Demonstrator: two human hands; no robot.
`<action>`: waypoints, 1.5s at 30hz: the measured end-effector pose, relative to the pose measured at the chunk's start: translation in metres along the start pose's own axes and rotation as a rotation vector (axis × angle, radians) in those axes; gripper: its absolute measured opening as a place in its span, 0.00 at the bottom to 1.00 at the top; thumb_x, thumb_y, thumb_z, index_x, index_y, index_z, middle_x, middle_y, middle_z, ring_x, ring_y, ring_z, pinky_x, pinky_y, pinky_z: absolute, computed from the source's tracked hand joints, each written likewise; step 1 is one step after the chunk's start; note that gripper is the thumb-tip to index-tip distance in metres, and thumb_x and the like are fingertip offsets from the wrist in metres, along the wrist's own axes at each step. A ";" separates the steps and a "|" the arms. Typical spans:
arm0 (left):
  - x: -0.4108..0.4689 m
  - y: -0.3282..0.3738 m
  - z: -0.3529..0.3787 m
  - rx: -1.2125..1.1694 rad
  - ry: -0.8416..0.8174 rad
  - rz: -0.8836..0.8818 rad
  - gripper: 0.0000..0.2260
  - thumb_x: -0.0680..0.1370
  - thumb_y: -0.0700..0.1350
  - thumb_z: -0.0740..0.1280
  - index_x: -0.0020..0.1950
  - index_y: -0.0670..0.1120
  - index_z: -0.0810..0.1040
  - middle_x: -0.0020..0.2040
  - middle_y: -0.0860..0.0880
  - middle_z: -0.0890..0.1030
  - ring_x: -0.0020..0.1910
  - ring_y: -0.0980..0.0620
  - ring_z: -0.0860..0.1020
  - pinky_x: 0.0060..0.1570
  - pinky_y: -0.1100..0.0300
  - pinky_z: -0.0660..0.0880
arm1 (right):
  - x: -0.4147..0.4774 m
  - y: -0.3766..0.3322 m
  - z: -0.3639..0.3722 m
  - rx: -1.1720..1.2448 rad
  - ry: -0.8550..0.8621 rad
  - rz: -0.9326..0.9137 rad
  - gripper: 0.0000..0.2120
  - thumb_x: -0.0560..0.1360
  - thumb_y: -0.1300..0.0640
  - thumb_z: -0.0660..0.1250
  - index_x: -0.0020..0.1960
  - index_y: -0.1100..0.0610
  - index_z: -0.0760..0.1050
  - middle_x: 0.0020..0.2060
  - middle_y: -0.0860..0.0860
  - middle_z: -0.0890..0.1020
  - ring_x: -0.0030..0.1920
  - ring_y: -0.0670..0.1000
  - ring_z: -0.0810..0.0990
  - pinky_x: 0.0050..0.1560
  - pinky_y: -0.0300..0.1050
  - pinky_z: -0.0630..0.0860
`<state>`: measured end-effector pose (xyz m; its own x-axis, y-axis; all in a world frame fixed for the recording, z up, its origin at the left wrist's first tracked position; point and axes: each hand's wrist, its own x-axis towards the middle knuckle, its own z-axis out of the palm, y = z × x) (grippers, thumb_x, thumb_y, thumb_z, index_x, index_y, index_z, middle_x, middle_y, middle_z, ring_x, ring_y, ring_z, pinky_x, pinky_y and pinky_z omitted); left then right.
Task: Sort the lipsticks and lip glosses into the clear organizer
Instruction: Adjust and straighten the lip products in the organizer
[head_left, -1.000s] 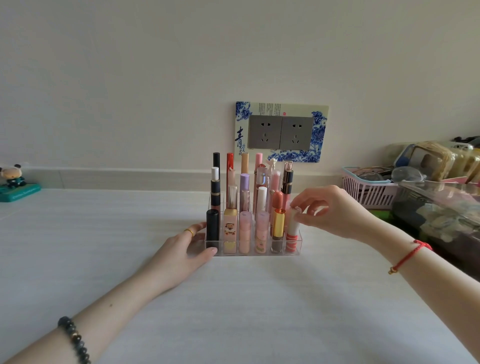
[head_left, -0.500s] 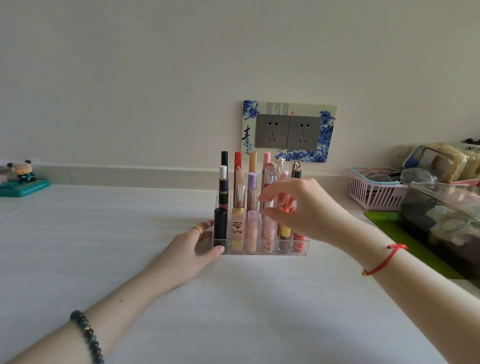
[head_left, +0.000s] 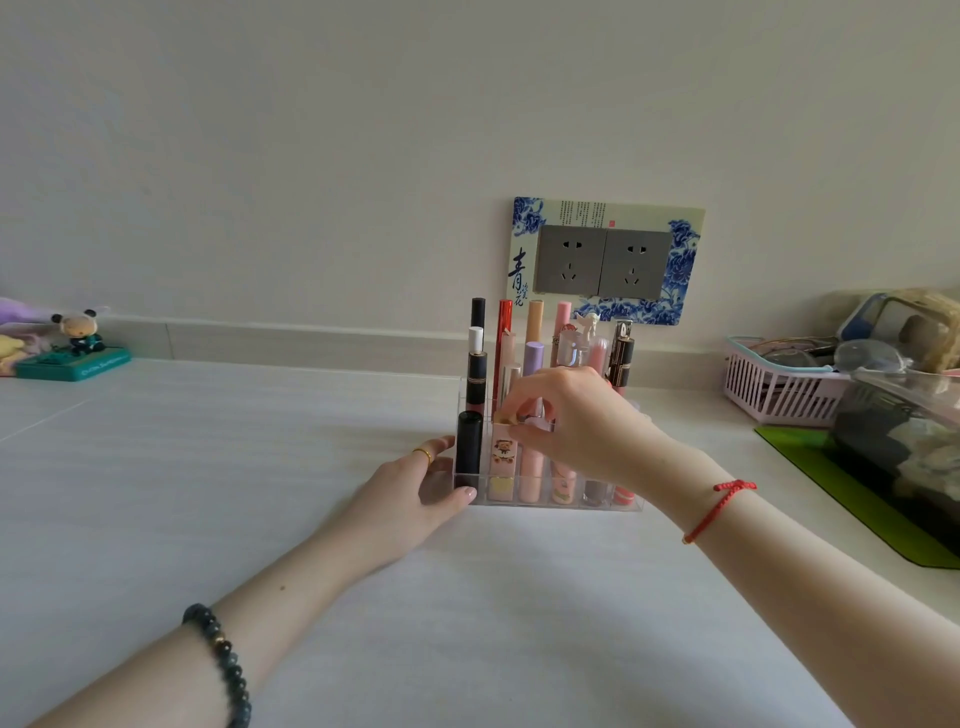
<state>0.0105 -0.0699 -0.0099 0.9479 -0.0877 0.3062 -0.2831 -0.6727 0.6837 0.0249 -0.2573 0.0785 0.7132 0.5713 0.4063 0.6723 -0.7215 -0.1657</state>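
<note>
In the clear organizer (head_left: 638, 503), right fingers (head_left: 521, 406) pinch the cartoon lipstick (head_left: 503, 460) by its top; left fingers (head_left: 435, 451) grip its side.

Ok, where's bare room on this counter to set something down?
Bare counter: left of the left hand toward the panda figurine, and between both forearms. Crowded: the clear organizer that hand grips, the right hand pinching a pink lipstick; pink basket and green mat rightward.
</note>
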 end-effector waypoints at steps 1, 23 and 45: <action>0.000 0.000 0.000 -0.001 -0.002 0.001 0.25 0.73 0.53 0.68 0.68 0.54 0.66 0.61 0.56 0.77 0.63 0.58 0.72 0.63 0.58 0.69 | 0.000 0.000 0.000 0.002 0.002 -0.001 0.10 0.73 0.58 0.66 0.54 0.55 0.78 0.50 0.49 0.82 0.42 0.40 0.73 0.38 0.22 0.65; -0.002 0.004 -0.002 -0.018 -0.009 -0.005 0.25 0.73 0.51 0.68 0.69 0.53 0.65 0.61 0.56 0.77 0.63 0.56 0.73 0.64 0.54 0.69 | 0.020 0.020 -0.029 -0.031 0.137 0.033 0.07 0.73 0.59 0.66 0.50 0.55 0.79 0.40 0.44 0.77 0.32 0.35 0.70 0.33 0.19 0.65; -0.001 0.002 -0.001 -0.009 -0.017 -0.012 0.26 0.73 0.53 0.68 0.69 0.53 0.66 0.62 0.56 0.77 0.63 0.57 0.72 0.64 0.53 0.69 | 0.017 0.019 -0.028 0.001 0.146 0.026 0.07 0.72 0.59 0.67 0.49 0.55 0.80 0.41 0.46 0.81 0.32 0.33 0.71 0.35 0.16 0.65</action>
<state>0.0088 -0.0704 -0.0086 0.9535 -0.0921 0.2871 -0.2731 -0.6674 0.6929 0.0440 -0.2724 0.1076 0.6941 0.4892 0.5281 0.6540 -0.7351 -0.1786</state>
